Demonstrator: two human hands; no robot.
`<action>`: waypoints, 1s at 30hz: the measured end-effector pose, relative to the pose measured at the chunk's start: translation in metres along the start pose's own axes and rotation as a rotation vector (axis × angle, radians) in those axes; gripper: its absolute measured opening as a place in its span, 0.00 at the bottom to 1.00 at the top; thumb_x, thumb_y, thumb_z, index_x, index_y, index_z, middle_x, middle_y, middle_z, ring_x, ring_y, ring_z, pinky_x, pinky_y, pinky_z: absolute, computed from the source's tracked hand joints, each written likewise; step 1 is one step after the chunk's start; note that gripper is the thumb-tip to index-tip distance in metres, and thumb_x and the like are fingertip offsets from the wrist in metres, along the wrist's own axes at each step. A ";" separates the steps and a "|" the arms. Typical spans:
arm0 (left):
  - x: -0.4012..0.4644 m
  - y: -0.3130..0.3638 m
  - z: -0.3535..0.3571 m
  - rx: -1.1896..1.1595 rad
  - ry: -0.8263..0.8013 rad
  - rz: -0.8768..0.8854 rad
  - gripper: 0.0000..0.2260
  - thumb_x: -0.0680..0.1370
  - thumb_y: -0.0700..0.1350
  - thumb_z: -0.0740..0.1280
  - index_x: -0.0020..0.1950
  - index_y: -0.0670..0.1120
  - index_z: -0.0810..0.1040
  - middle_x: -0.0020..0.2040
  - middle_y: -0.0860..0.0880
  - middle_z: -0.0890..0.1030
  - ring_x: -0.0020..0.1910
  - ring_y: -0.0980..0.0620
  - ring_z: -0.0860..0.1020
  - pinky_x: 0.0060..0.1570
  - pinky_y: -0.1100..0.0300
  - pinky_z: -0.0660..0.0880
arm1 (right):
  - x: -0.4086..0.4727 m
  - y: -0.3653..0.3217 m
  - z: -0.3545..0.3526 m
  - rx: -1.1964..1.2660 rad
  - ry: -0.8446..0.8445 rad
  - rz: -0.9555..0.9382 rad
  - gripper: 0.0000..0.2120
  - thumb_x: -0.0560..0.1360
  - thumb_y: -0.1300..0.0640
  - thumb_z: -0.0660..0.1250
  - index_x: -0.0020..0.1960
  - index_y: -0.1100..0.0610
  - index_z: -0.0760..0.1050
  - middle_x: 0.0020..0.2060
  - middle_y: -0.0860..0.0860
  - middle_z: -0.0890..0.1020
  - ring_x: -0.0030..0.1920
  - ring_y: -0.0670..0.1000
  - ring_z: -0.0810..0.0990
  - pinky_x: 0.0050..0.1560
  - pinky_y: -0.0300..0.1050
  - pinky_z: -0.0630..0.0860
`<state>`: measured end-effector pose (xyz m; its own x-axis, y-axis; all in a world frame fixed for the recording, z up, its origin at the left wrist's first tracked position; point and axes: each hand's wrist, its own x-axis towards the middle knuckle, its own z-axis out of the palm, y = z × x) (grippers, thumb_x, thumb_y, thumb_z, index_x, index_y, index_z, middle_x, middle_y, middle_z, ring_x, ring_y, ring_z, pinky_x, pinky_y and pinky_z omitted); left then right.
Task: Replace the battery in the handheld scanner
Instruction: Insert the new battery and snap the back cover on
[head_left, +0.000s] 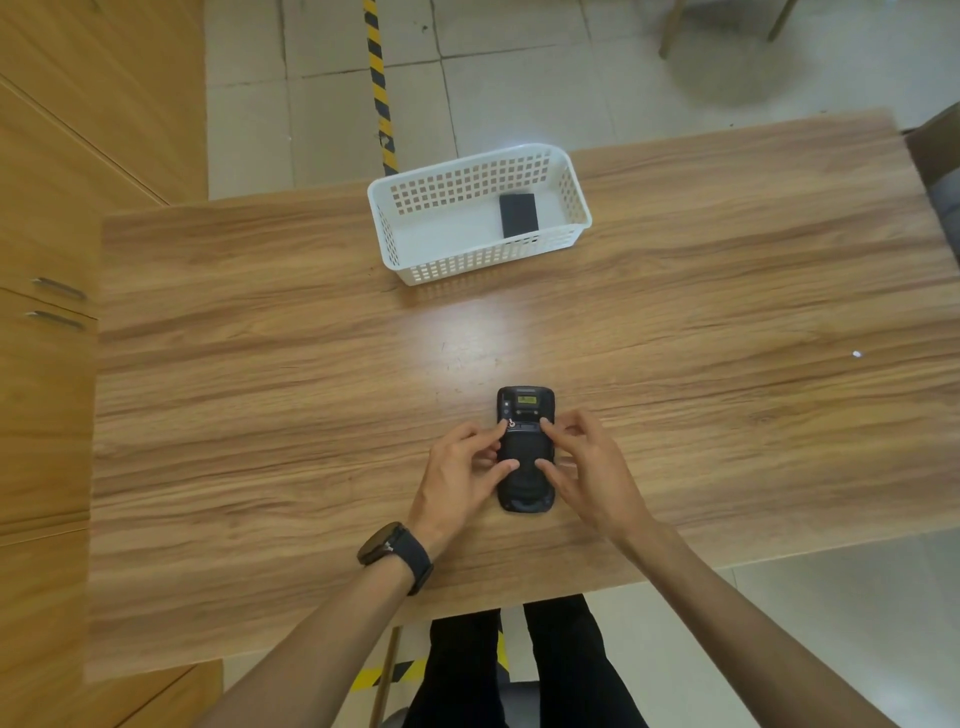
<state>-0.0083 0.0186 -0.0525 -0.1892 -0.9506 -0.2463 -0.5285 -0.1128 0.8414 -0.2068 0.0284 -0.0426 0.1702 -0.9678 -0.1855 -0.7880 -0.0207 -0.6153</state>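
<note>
We see a wood-grain bench (260, 364) over pale floor tiles (571, 62), with wooden cabinets (47, 208) alongside. The scanner (525, 452) lies face down near us; our left hand (462, 478) and right hand (587, 467) pinch its sides. A battery (518, 215) sits in the white basket (415, 260) farther back.

**Surroundings, non-task items**

Wooden table (260, 415) with streaked grain; a small white speck (856, 354) lies near its right edge. Wood cabinet (47, 364) with two metal handles (57, 304) stands along the left edge. Beyond the far edge: tiled floor (519, 78), yellow-black hazard tape (379, 88), chair legs (670, 31).
</note>
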 end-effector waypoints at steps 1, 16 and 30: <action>0.001 -0.001 0.000 0.009 -0.003 0.004 0.23 0.74 0.41 0.78 0.68 0.45 0.80 0.52 0.50 0.81 0.49 0.55 0.81 0.53 0.58 0.83 | -0.001 0.000 0.001 0.000 0.003 -0.005 0.24 0.72 0.58 0.75 0.67 0.58 0.76 0.56 0.52 0.75 0.53 0.43 0.74 0.54 0.32 0.72; 0.006 -0.001 -0.004 0.440 0.021 0.133 0.11 0.80 0.56 0.70 0.54 0.52 0.87 0.51 0.57 0.81 0.44 0.56 0.80 0.35 0.60 0.75 | -0.002 -0.005 0.007 -0.214 -0.067 -0.038 0.16 0.77 0.55 0.67 0.63 0.57 0.74 0.57 0.50 0.71 0.52 0.49 0.74 0.36 0.46 0.81; 0.023 -0.003 -0.011 0.494 0.015 0.219 0.12 0.79 0.56 0.70 0.58 0.52 0.82 0.51 0.56 0.81 0.42 0.55 0.81 0.31 0.57 0.78 | 0.012 -0.004 -0.003 -0.133 0.033 0.040 0.09 0.76 0.55 0.70 0.55 0.55 0.81 0.52 0.46 0.78 0.41 0.45 0.79 0.37 0.42 0.79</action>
<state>-0.0023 -0.0058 -0.0555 -0.3285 -0.9410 -0.0809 -0.8048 0.2341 0.5454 -0.2033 0.0163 -0.0398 0.1192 -0.9762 -0.1814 -0.8658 -0.0128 -0.5002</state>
